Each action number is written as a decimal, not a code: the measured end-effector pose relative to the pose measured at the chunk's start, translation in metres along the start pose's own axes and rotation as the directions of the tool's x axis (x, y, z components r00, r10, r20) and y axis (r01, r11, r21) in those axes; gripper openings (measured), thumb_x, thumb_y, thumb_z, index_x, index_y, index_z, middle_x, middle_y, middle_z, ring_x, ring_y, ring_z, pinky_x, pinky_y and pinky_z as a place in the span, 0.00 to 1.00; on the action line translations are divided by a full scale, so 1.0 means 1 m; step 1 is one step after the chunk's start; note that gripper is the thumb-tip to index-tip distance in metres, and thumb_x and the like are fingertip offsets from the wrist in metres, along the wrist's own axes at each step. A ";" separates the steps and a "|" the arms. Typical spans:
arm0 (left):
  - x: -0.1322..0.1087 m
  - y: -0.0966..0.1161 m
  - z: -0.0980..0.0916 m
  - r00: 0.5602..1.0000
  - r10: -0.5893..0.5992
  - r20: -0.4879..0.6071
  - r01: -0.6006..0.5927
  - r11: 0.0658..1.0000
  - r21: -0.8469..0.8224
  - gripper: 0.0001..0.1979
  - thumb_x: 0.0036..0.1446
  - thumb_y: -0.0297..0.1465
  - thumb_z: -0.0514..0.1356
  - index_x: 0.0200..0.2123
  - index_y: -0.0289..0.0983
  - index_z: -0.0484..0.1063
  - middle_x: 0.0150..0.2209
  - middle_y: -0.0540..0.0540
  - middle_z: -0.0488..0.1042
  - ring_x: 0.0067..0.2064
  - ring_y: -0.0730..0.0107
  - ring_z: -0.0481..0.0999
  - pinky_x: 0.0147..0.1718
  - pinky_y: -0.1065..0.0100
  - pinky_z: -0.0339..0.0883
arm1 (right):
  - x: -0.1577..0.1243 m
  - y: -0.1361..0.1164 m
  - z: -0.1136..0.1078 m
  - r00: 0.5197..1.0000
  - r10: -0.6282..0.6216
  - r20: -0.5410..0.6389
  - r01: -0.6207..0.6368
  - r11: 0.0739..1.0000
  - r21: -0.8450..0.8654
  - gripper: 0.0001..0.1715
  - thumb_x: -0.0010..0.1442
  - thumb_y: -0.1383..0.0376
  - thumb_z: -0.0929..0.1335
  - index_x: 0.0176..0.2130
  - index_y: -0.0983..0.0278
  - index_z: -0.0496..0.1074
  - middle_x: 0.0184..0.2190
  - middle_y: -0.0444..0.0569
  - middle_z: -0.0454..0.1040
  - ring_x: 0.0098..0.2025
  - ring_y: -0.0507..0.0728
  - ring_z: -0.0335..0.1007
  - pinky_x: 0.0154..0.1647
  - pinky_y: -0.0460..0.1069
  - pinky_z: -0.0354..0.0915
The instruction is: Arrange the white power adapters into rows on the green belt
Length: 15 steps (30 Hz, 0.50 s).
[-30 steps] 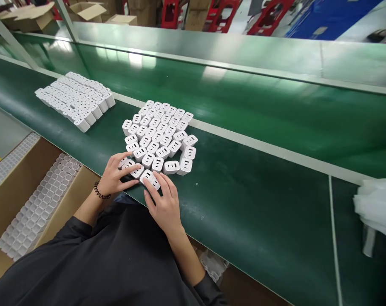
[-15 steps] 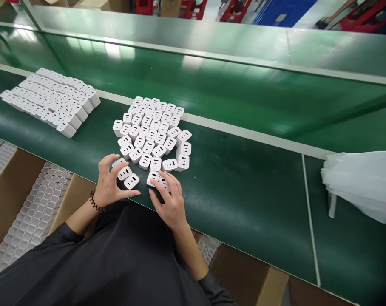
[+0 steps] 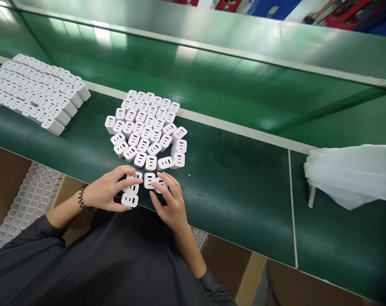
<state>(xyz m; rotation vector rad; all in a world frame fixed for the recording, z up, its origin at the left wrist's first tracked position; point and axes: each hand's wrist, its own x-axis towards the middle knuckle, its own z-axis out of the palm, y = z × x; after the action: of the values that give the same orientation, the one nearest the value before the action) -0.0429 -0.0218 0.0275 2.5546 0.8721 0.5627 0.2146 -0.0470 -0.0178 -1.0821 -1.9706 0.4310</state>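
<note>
While the left hand [image 3: 108, 189] curves around a short row of three white blocks [image 3: 129, 200], its thumb lies by the end nearest the person and its fingers reach over the far end, so the grip is only as wide as the row it holds. The fingers partly cover the upper two blocks. Just to the right, the right hand [image 3: 173, 204] bends its fingers and thumb narrowly about a pair of white blocks [image 3: 149, 180], the outer one largely hidden by the fingers. Both groups are near the front edge of the green worktop [image 3: 240, 182], slotted faces turned up. Directly beyond the hands stands a loose cluster of similar blocks [image 3: 146, 132], packed closely at the back, with a few askew and gaps toward its right side. Well apart at the left is a tighter array of blocks [image 3: 30, 91] in slanting rows. Far to the right lies a crumpled white bag [image 3: 349, 174]. Below the front edge at the left, a cardboard box [image 3: 68, 191] holds rows of pale pieces [image 3: 33, 199]. A black coiled band [image 3: 81, 197] circles the left wrist, and dark sleeves [image 3: 48, 229] cover the arms above the forearms.
</note>
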 end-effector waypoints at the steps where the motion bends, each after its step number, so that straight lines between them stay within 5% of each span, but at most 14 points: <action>1: 0.005 -0.001 0.000 0.999 0.042 0.024 -0.042 0.999 -0.018 0.37 0.55 0.38 0.67 0.65 0.39 0.58 0.57 0.34 0.65 0.62 0.47 0.66 0.57 0.51 0.71 | -0.001 0.002 -0.003 1.000 0.008 0.001 -0.008 1.000 0.010 0.21 0.64 0.71 0.68 0.54 0.55 0.69 0.57 0.54 0.72 0.61 0.64 0.69 0.58 0.63 0.72; 8: 0.041 -0.008 0.002 0.956 0.256 0.140 -0.230 0.957 -0.176 0.37 0.55 0.34 0.66 0.66 0.39 0.58 0.58 0.33 0.69 0.66 0.48 0.66 0.57 0.54 0.73 | -0.013 0.016 -0.029 0.999 0.030 -0.028 -0.031 0.999 -0.029 0.19 0.64 0.70 0.69 0.54 0.56 0.69 0.57 0.54 0.73 0.60 0.64 0.70 0.57 0.63 0.71; 15: 0.064 -0.002 -0.002 0.897 0.386 0.215 -0.352 0.919 -0.178 0.36 0.56 0.24 0.56 0.68 0.36 0.53 0.64 0.36 0.67 0.72 0.53 0.56 0.68 0.49 0.59 | -0.022 0.024 -0.047 0.997 0.054 -0.046 -0.056 0.997 -0.046 0.23 0.64 0.68 0.70 0.57 0.56 0.67 0.59 0.54 0.72 0.62 0.64 0.68 0.59 0.64 0.70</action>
<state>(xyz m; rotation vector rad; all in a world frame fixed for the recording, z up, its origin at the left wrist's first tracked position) 0.0015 0.0212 0.0440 2.6026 0.2506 0.3790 0.2707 -0.0557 -0.0156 -1.1688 -1.9244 0.3882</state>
